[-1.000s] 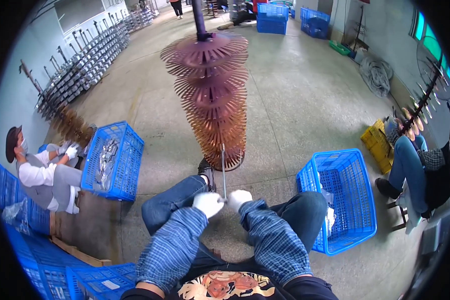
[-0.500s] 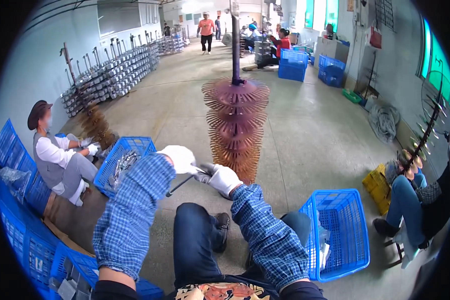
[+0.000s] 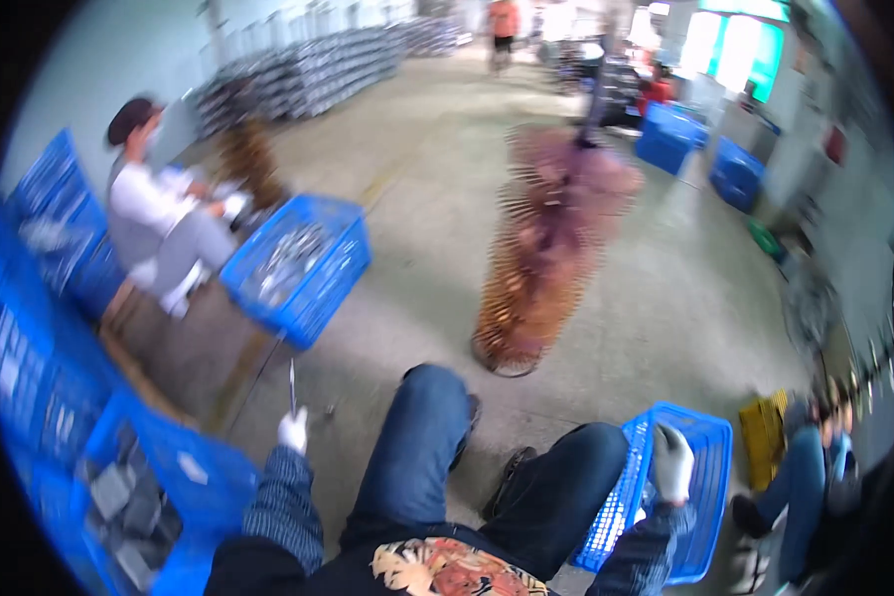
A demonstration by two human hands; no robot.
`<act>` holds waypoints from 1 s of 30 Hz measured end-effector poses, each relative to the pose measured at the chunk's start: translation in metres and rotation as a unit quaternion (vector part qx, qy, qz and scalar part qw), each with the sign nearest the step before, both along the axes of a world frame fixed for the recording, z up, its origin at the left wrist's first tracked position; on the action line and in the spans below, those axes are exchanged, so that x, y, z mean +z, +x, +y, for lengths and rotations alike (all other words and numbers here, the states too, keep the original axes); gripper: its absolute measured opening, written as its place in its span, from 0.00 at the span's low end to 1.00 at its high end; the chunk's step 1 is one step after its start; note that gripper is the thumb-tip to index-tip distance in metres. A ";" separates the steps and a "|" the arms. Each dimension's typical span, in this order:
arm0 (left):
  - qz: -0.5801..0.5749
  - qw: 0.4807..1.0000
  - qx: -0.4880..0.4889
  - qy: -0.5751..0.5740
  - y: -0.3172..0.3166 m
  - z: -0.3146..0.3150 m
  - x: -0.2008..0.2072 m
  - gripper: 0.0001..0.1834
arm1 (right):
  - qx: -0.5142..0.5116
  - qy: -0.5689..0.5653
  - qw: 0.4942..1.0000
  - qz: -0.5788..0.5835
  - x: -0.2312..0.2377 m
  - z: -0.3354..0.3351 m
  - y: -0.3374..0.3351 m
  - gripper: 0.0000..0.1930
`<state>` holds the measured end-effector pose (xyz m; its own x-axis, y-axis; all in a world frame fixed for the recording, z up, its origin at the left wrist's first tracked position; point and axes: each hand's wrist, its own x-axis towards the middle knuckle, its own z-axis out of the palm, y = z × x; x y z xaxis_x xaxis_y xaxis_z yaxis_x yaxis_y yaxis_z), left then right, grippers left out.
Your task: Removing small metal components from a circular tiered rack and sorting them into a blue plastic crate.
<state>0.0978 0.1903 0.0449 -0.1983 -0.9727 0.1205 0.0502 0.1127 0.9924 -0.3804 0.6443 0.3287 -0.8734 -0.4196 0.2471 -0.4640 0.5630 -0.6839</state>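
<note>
While the left grip [image 3: 292, 430] is clenched round the rod [image 3: 292, 383] near the mid-left crate's [image 3: 330, 286] near corner, a swing could snag its tip; right grip [image 3: 673, 465], over right crate [image 3: 711, 497], hold unclear, may scrape its edge.

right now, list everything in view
Finned column: one, purple to rusty orange, right of centre
Smaller column: one, rusty brown, upper left
Left basket: one, blue, left of centre
Metal parts: many, silvery, in left basket
Right basket: one, blue, lower right
Crates: several, blue, left side
Yellow crate: one, yellow, right side
Stacks: several, silvery, upper left
Bins: at least two, blue, upper right
Seated co-workers: two, grey-clad left, blue-jeaned right
Distant person: one, orange top, far back, surroundings blurred
Rod: one, grey, lower left
Legs: two, dark blue, lower centre
Left hand: one, white-gloved, gripping rod
Right hand: one, white-gloved, at right basket
</note>
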 end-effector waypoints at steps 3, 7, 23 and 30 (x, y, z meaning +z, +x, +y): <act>-0.135 0.941 0.204 0.235 -0.061 0.008 0.034 0.19 | -0.118 0.021 0.990 -0.068 -0.042 0.087 0.012 0.13; 0.000 0.915 0.333 0.227 0.026 -0.031 0.005 0.18 | -0.138 0.033 0.973 -0.183 -0.134 0.137 0.008 0.11; 0.095 0.932 0.271 0.220 -0.025 -0.009 0.105 0.24 | -0.235 0.206 0.939 -0.147 -0.161 0.223 0.054 0.13; 0.170 0.978 0.099 0.075 -0.133 -0.024 0.256 0.18 | -0.144 0.249 0.930 -0.232 -0.125 0.196 0.047 0.18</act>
